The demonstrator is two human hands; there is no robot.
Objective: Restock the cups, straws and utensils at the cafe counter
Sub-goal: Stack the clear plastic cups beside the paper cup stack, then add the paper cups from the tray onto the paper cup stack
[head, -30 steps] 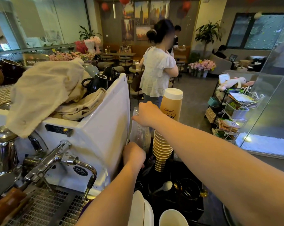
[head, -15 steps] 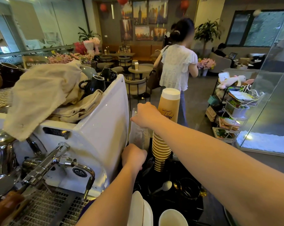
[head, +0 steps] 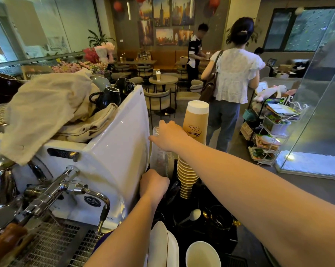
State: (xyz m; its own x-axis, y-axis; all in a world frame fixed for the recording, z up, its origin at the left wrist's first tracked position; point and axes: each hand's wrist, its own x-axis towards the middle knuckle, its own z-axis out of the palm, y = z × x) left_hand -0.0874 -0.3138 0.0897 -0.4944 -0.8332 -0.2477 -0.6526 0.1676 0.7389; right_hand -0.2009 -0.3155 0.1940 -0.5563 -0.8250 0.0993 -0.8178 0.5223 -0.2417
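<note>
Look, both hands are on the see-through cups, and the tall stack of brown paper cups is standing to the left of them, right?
Not quite. The head view shows the paper cups standing to the right of the see-through cups. The left hand holds them low, the right hand on top.

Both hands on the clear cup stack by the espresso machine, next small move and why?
Probably press the clear plastic cups straight down to seat them: right hand caps the top, left hand grips the base, and the stack stands squeezed between the espresso machine and the paper cup stack.
</note>
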